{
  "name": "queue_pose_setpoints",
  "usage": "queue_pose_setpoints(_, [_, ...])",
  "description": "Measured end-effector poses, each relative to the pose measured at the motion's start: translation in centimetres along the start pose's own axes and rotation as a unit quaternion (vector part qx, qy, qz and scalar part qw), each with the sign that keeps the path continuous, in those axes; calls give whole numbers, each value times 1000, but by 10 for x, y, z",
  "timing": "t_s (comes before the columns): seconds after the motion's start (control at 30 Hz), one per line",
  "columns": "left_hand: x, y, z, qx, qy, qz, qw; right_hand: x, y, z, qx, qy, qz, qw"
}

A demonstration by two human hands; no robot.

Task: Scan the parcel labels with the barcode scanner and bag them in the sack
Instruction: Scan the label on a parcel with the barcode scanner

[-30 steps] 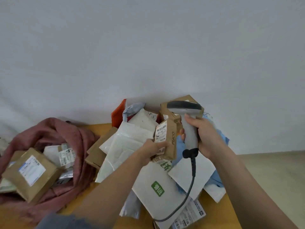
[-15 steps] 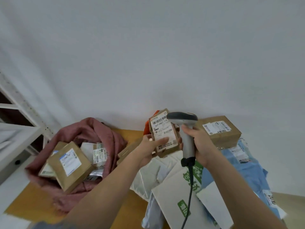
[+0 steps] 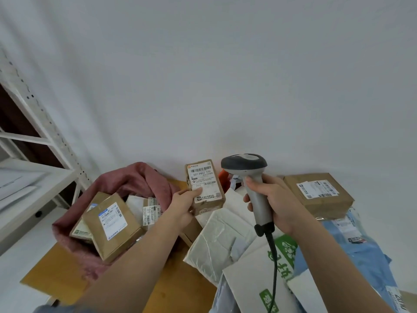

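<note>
My left hand (image 3: 182, 206) grips a small brown cardboard parcel (image 3: 204, 186) and holds it upright above the table, its white barcode label facing me. My right hand (image 3: 274, 202) grips the handle of a grey barcode scanner (image 3: 250, 177) just right of the parcel; its dark head sits level with the label's top and its black cable hangs down. The pink cloth sack (image 3: 140, 179) lies open at the left with several labelled parcels inside, a brown box (image 3: 112, 224) foremost.
A wooden table (image 3: 56, 272) carries a pile of white and blue mailers (image 3: 221, 240) under my hands. A brown labelled box (image 3: 318, 195) sits at the back right. A white metal shelf (image 3: 33, 177) stands at the left. A plain white wall is behind.
The parcel was lifted from the pile and turned so its label faces me. The view swung left, bringing the shelf and more of the sack into sight. The scanner stayed beside the parcel.
</note>
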State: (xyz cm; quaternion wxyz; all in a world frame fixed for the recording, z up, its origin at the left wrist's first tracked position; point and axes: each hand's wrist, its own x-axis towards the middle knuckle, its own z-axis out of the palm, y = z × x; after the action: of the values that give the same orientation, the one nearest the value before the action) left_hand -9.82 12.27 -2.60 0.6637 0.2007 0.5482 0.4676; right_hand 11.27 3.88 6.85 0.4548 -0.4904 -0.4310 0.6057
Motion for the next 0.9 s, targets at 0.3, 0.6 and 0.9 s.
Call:
queue_pose_setpoints(0.3, [12, 2, -12, -25, 36, -8, 999, -10, -14, 12, -21, -25, 15, 999])
queue_pose_setpoints(0.6, [20, 6, -22, -15, 50, -2, 999, -12, -21, 18, -48, -25, 20, 998])
queue_pose_setpoints(0.9, [22, 13, -46, -49, 139, 19, 989, 0, -21, 34, -34, -48, 7, 998])
